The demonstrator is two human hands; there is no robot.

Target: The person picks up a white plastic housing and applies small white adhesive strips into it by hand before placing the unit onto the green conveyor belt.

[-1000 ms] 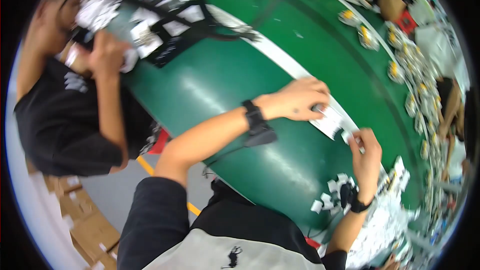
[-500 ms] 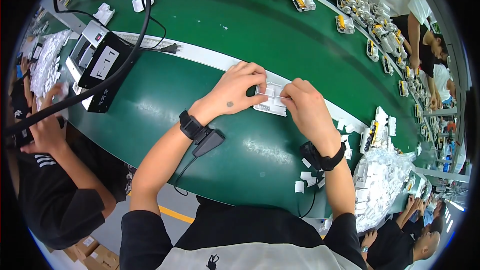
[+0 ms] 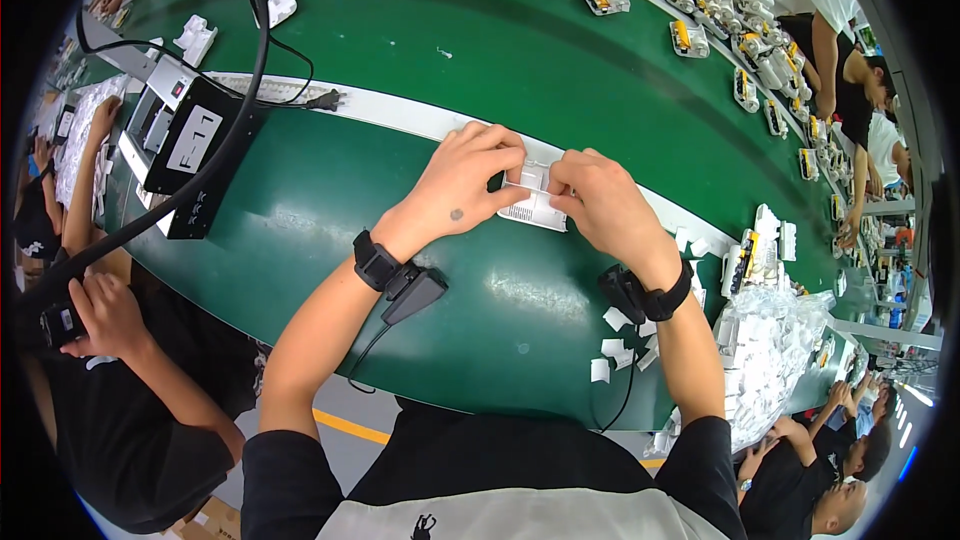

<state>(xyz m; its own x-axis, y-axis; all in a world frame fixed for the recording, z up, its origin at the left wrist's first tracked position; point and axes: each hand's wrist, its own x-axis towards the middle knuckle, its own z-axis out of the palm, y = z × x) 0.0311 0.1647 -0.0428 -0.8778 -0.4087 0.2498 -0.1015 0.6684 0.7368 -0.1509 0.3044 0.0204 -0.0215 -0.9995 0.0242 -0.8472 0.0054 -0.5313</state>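
A white plastic housing (image 3: 533,211), with a slotted vent and inner ribs, lies near the far edge of the green bench. My left hand (image 3: 452,180) holds its left side between thumb and curled fingers. The thumb and fingers of my right hand (image 3: 608,202) are pinched together on its right side. Whether a small part sits in that pinch is hidden. Both wrists wear black straps with small black cabled devices.
A black machine (image 3: 190,155) stands on the left with cables and a plug (image 3: 325,100). Beyond the white rail (image 3: 400,118), a green belt (image 3: 420,50) carries white housings, some with yellow parts. White pieces (image 3: 612,348) and a bagged heap (image 3: 765,360) lie right. Co-workers sit both sides.
My hands keep hold of the housing; my right fingers have shifted slightly on it. The whole view has moved a little. At left, the co-worker's arms have changed position.
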